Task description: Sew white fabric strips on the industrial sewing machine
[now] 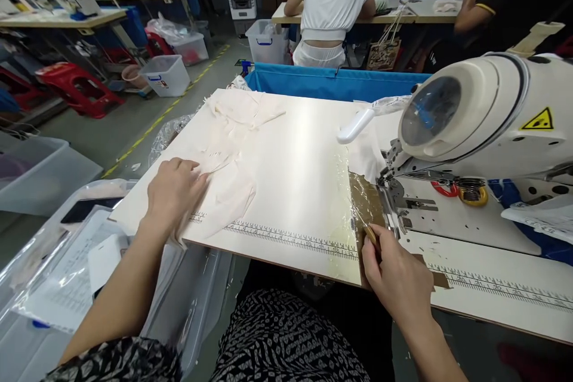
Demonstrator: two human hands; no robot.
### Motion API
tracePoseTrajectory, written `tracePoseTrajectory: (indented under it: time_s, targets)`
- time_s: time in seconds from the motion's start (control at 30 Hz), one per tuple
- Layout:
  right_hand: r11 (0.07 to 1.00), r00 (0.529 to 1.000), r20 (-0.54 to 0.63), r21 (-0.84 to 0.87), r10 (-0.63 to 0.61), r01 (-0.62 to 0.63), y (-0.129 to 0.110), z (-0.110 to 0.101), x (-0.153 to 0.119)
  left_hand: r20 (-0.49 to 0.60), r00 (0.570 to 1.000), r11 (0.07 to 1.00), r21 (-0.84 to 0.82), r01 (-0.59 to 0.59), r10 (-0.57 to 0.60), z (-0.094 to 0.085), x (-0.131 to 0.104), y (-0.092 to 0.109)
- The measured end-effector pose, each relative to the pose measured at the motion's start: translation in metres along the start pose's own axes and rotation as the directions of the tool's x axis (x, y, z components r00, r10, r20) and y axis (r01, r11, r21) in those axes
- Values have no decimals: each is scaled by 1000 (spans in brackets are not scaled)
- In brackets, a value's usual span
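At the table's left edge, my left hand (174, 194) is closed, thumb and fingers pinching a pale pink-white fabric piece (233, 200). Part of this cloth lies flat on the table and part hangs over the front edge below my hand. More pale fabric pieces (246, 108) lie loosely beyond it. My right hand (398, 274) is wrapped round a slim brass-coloured tool (372, 237) with a thin pointed tip; its exact kind is unclear. The tool is over brown tape (364, 194), just left of the presser foot area of the sewing machine (483, 113).
The white table (295, 161) has a printed ruler along its front. A white handle-like object (356, 126) and tape rolls (473, 196) lie near the machine. Below left stands a clear bin (201, 310) with papers and a phone. A person in white (333, 0) sits beyond the blue cloth trough (313, 80).
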State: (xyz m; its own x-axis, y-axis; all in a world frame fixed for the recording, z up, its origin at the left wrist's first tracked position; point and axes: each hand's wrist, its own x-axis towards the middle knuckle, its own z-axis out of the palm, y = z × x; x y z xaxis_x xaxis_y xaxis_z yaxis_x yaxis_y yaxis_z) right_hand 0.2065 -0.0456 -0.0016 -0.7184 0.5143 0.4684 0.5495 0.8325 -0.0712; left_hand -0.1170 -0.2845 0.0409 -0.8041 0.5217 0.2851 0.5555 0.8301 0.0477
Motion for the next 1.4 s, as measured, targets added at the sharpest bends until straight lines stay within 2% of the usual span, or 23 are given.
tracePoseTrajectory:
  time_s: [0.1,0.3,0.43,0.6,0.67,0.73,0.8,0.83,0.87,0.93,1.0,1.03,1.07,1.13,1.2,1.27,1.3,1.37,1.4]
  targets:
    - [1000,1000,14,5,19,-19,1,3,0,108,993,997,74,30,-38,1,7,-11]
    - [1000,1000,-3,-6,6,-6,0,3,-2,151,988,999,38,28,-34,0,7,-9]
    - [1000,1000,0,-8,12,-12,0,2,-1,111,994,999,48,13,-18,2,6,-8]
    - [1000,999,-33,0,1,-1,-1,4,-1,50,997,998,41,56,-58,7,6,-4]
    - [999,999,-29,25,37,-36,-1,4,-2,-8,994,994,-8,106,-106,6,7,-3]
    - [986,993,-20,124,118,-115,-2,1,-3,-86,985,986,-87,142,-150,0,10,0]
    - [920,974,72,319,215,-227,-4,-4,-2,-161,979,981,-167,99,-126,-10,11,6]
    - [853,958,151,437,242,-285,-6,-7,-1,-181,980,981,-190,48,-83,-16,11,12]
    - [762,939,246,553,238,-338,-9,-10,2,-188,982,980,-199,-19,-19,-21,10,19]
    - [520,904,404,746,142,-416,-16,-14,14,-163,974,962,-196,-190,159,-29,5,39]
    - [267,884,467,854,-18,-446,-27,-14,33,-145,914,896,-193,-401,378,-30,-4,65]
    - [177,870,482,869,-102,-461,-33,-12,46,-152,860,840,-190,-508,487,-28,-9,79]
    - [125,854,492,870,-171,-476,-41,-9,60,-172,798,776,-185,-602,578,-23,-13,93]
    - [116,824,513,858,-241,-500,-58,-2,90,-216,676,650,-187,-737,705,-13,-20,119]
    - [130,791,547,836,-272,-533,-77,7,119,-258,599,570,-187,-801,758,-4,-24,137]
    - [79,760,609,789,-227,-609,-93,13,143,-278,554,509,-222,-832,784,0,-26,143]
    - [64,766,616,785,-183,-616,-98,14,150,-277,545,481,-269,-835,791,-2,-26,142]
    - [34,791,604,796,-97,-604,-98,10,155,-261,565,440,-410,-799,783,-8,-26,134]
    - [29,815,575,818,-73,-574,-93,6,152,-254,598,436,-484,-759,760,-12,-25,127]
